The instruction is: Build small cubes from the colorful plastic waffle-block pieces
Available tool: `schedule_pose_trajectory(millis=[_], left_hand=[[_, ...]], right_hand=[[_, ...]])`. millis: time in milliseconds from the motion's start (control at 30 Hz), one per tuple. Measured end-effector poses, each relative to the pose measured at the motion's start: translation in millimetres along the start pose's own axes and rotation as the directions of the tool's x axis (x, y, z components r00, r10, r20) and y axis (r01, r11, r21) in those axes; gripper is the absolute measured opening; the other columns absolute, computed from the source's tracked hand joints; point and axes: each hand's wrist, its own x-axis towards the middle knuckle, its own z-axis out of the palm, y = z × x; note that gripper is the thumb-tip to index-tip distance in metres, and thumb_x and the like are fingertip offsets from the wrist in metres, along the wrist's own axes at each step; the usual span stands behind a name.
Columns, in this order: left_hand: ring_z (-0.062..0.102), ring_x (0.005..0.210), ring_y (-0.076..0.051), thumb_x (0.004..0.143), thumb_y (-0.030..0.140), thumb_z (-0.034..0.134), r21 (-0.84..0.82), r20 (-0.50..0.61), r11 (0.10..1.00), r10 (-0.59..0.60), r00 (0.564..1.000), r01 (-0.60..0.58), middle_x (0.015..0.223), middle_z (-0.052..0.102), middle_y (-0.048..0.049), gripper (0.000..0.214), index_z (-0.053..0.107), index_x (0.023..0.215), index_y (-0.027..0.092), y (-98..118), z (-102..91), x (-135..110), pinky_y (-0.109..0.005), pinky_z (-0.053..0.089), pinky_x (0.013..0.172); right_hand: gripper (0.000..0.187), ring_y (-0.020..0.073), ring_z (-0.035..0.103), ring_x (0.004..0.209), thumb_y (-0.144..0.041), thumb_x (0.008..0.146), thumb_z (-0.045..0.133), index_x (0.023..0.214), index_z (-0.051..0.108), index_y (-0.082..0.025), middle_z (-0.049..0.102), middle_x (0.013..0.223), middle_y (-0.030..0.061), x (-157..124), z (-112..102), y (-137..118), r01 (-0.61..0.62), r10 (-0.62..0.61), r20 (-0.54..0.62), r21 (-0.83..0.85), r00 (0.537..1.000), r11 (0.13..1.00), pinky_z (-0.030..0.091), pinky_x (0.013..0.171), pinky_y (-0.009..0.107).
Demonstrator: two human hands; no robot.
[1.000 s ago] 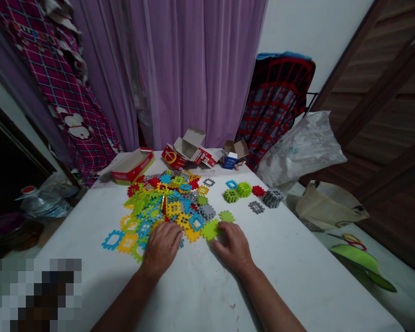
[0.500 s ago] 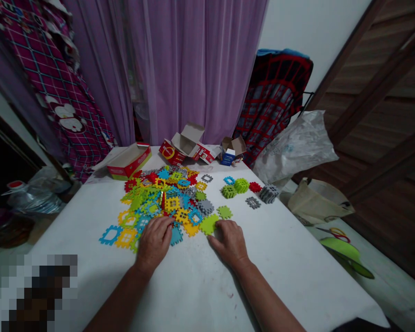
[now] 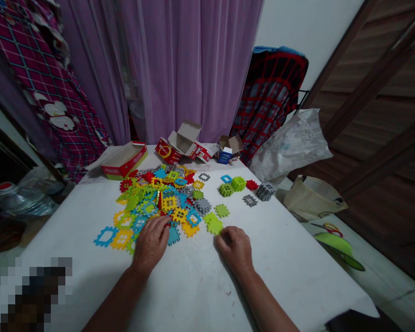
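My left hand (image 3: 151, 240) rests at the near edge of a pile of toothed plastic building tiles, its fingers stretched forward. A blue tile (image 3: 174, 235) lies beside its fingertips. To the right, my right hand (image 3: 234, 249) is closed, the fingers curled down toward the table; whether anything is inside them is hidden. Just ahead of those fingers lies a lime-green tile (image 3: 213, 224). Farther up are a second green tile (image 3: 222, 210) and a grey tile (image 3: 203, 205). Yellow, blue, red, green and grey tiles overlap in the pile, including a yellow window tile (image 3: 168, 203).
Sorted stacks stand at the right: green tiles (image 3: 239, 183), red tiles (image 3: 251, 185) and grey tiles (image 3: 265, 191). Opened cartons, a red-green box (image 3: 126, 161), a red box (image 3: 168, 151) and a blue box (image 3: 224, 156), line the back of the white table (image 3: 193, 286).
My right hand has drawn slightly back from the lime-green tile, which is turned and shows more fully. My left hand stays at the pile's edge. The whole view has shifted a little.
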Motion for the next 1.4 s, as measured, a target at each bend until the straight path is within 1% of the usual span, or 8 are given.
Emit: schedule_pose_trajectory(millis=[100,200,300,467,600,833,1133,1400], left_hand=[[0.065,0.102,-0.022,0.094,0.026,0.045,-0.002,-0.002,1.0,0.017,1.0,-0.017,0.105,0.073,-0.0067,0.027,0.067,0.111,0.024,-0.1,-0.3,0.4,-0.039,0.05,0.096],[0.065,0.102,-0.022,0.094,0.026,0.046,-0.002,-0.003,1.0,0.027,1.0,-0.027,0.106,0.073,-0.0064,0.027,0.066,0.112,0.024,-0.8,-1.7,1.1,-0.039,0.05,0.096],[0.065,0.102,-0.022,0.094,0.026,0.046,-0.002,0.003,0.999,0.036,0.999,-0.036,0.106,0.073,-0.0062,0.027,0.065,0.113,0.024,-2.0,-2.2,1.5,-0.039,0.05,0.096],[0.064,0.103,-0.022,0.094,0.026,0.046,0.004,-0.007,0.999,0.042,0.999,-0.042,0.106,0.073,-0.0062,0.027,0.065,0.113,0.024,-3.5,0.1,0.6,-0.039,0.049,0.096],[0.064,0.103,-0.022,0.095,0.026,0.046,0.031,-0.007,0.998,0.06,0.998,-0.06,0.107,0.072,-0.0065,0.027,0.064,0.114,0.023,-3.8,0.1,0.7,-0.037,0.048,0.097],[0.064,0.102,-0.021,0.095,0.025,0.047,0.077,-0.002,0.991,0.112,0.994,-0.112,0.106,0.073,-0.0074,0.026,0.063,0.114,0.019,-4.0,-1.2,1.8,-0.036,0.049,0.096],[0.065,0.103,-0.022,0.095,0.026,0.046,0.072,0.001,0.993,0.099,0.995,-0.099,0.107,0.073,-0.0068,0.027,0.064,0.114,0.02,-3.4,-1.4,1.8,-0.037,0.05,0.095],[0.065,0.103,-0.021,0.095,0.025,0.046,0.053,-0.004,0.995,0.091,0.996,-0.09,0.107,0.073,-0.0066,0.027,0.064,0.114,0.02,-4.1,1.8,0.4,-0.037,0.049,0.096]], right_hand=[[0.009,0.0211,0.057,0.08,-0.031,0.078,0.058,0.077,0.061,-0.023,0.066,0.081,0.0044,1.9,1.1,1.5,-0.028,0.028,-0.01,-0.009,1.0,1.0,0.04,0.074,0.033],[0.011,0.0255,0.058,0.1,-0.03,0.075,0.06,0.083,0.062,-0.023,0.067,0.107,0.009,5.9,1.0,6.1,-0.003,0.003,-0.036,0.012,0.999,1.0,0.043,0.084,0.038],[0.016,0.0276,0.053,0.116,-0.027,0.071,0.062,0.087,0.062,-0.023,0.062,0.127,0.0096,12.9,-1.7,10.8,0.088,-0.091,0.068,0.048,0.994,0.995,0.043,0.092,0.041],[0.019,0.0262,0.055,0.115,-0.024,0.073,0.063,0.092,0.061,-0.024,0.066,0.123,0.0073,20.9,-6.2,10.5,0.128,-0.138,0.2,0.063,0.97,0.99,0.042,0.091,0.041],[0.018,0.0253,0.057,0.112,-0.024,0.077,0.061,0.095,0.061,-0.024,0.067,0.119,0.007,19.3,-5.5,9.5,0.118,-0.127,0.2,0.056,0.972,0.991,0.041,0.089,0.04],[0.042,0.0269,0.048,0.124,-0.024,0.077,0.064,0.119,0.061,-0.024,0.059,0.136,0.0081,18.7,-4.7,10.9,0.209,-0.213,0.217,0.043,0.953,0.977,0.039,0.095,0.041],[0.019,0.023,0.056,0.102,-0.03,0.079,0.066,0.095,0.062,-0.022,0.066,0.109,0.0071,13.2,-2.5,10.3,0.123,-0.124,0.122,0.012,0.985,0.992,0.039,0.087,0.035],[0.023,0.02,0.054,0.085,-0.043,0.083,0.064,0.083,0.058,-0.021,0.063,0.088,0.0038,7.5,4.7,0.1,-0.011,0.012,0.004,-0.087,1.0,0.996,0.034,0.075,0.03]])
